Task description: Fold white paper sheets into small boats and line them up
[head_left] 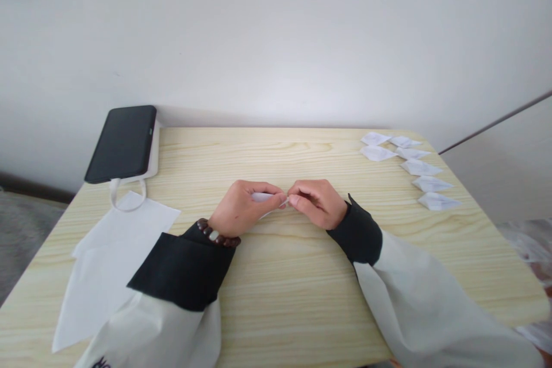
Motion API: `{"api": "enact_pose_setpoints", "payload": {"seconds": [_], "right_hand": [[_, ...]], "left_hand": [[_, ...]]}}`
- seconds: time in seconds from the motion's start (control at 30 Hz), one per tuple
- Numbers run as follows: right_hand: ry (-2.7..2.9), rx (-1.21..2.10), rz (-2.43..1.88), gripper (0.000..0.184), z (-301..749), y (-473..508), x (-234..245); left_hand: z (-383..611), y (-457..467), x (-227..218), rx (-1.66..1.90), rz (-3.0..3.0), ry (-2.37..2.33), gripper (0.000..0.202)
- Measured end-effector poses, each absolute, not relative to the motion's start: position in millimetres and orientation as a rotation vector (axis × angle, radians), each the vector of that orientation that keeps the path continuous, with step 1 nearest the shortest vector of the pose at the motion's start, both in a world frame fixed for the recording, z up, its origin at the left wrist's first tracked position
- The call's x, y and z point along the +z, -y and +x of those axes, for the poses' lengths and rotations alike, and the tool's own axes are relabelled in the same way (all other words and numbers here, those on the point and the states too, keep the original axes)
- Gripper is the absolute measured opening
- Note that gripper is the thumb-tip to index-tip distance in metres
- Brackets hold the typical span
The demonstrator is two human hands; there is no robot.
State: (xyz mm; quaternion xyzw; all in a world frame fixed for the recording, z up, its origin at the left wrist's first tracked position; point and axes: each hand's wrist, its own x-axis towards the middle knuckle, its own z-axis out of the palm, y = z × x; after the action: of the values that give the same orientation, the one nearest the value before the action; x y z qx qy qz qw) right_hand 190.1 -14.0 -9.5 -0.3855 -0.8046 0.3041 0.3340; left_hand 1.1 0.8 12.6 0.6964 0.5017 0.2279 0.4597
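My left hand (241,207) and my right hand (317,202) meet at the middle of the wooden table (293,293). Both pinch a small folded piece of white paper (264,198) between fingertips. Most of the paper is hidden inside my left hand. A bead bracelet (215,234) sits on my left wrist. Both sleeves are white with black cuffs.
Several folded white paper shapes (425,169) lie in rows at the table's far right. Loose white paper sheets (107,259) lie at the left. A black phone (123,142) rests on a white pad with a strap loop at the far left corner. A white wall stands behind.
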Motion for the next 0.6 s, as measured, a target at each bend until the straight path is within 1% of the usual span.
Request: {"api": "enact_pose_setpoints", "payload": {"seconds": [0.1,0.2,0.37,0.43,0.5,0.53,0.6], "right_hand": [[2.093,0.763,-1.030,0.015,189,14,-10],[2.016,0.662,-1.086,0.013,191,13,-13],[1.750,0.468,-1.237,0.019,198,10,-15],[1.710,0.390,-1.276,0.017,198,8,-16],[1.740,0.338,-1.269,0.006,197,7,-18],[1.777,0.330,-1.245,0.006,196,7,-18],[1.871,0.321,-1.165,0.015,193,7,-19]], "left_hand": [[1,-1,13,0.570,1.742,-1.201,0.032],[1,-1,10,0.606,1.714,-1.161,0.033],[-2,-4,2,0.725,1.498,-1.047,0.046],[-2,-5,0,0.762,1.483,-1.030,0.042],[-2,-6,-2,0.762,1.526,-1.037,0.036],[-2,-6,-3,0.752,1.558,-1.044,0.035],[-1,-6,-4,0.757,1.598,-1.053,0.033]]}}
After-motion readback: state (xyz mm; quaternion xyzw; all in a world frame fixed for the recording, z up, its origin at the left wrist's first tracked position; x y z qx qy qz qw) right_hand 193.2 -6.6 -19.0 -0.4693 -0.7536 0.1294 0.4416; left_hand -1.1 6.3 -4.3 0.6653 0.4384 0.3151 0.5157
